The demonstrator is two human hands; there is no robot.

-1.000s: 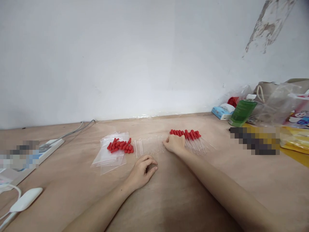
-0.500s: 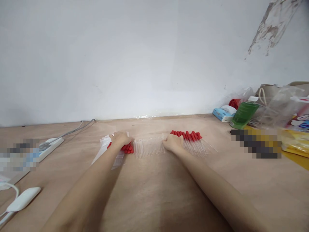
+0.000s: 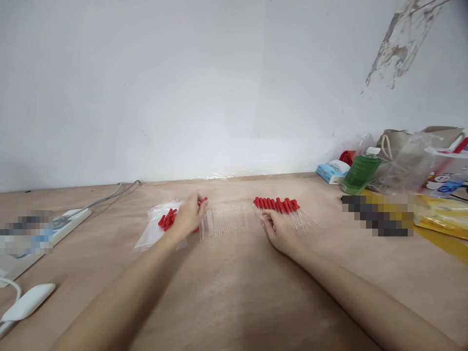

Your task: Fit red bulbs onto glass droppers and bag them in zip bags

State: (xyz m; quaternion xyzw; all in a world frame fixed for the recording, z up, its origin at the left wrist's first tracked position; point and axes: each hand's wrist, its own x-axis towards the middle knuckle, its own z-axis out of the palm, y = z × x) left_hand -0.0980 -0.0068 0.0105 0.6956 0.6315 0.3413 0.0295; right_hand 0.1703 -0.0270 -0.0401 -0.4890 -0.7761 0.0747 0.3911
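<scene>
My left hand [image 3: 190, 214] pinches a small red rubber bulb [image 3: 205, 199] between thumb and fingertips. Below and left of it, loose red bulbs [image 3: 168, 219] lie on white plastic bags [image 3: 150, 229]. Between my hands runs a row of thin clear dropper tubes [image 3: 224, 222], side by side on the table. My right hand [image 3: 280, 229] has its fingers closed on a thin clear dropper tube [image 3: 257, 210], tilted up to the left. Just beyond that hand is a row of finished-looking droppers with red bulbs [image 3: 278, 204] on their far ends; my hand hides some of their tubes.
On the right stand a green bottle [image 3: 361, 170], a blue tissue pack [image 3: 332, 171] and plastic bags [image 3: 405, 161]. A yellow package [image 3: 442, 214] lies nearer. At left are a power strip [image 3: 75, 226] with a grey cable and a white plug-like device [image 3: 31, 302]. A white wall [image 3: 219, 97] closes the back.
My left hand has come up off the pile with a red bulb in its fingertips. My right hand has drawn away from the tube row to the right, holding one tube.
</scene>
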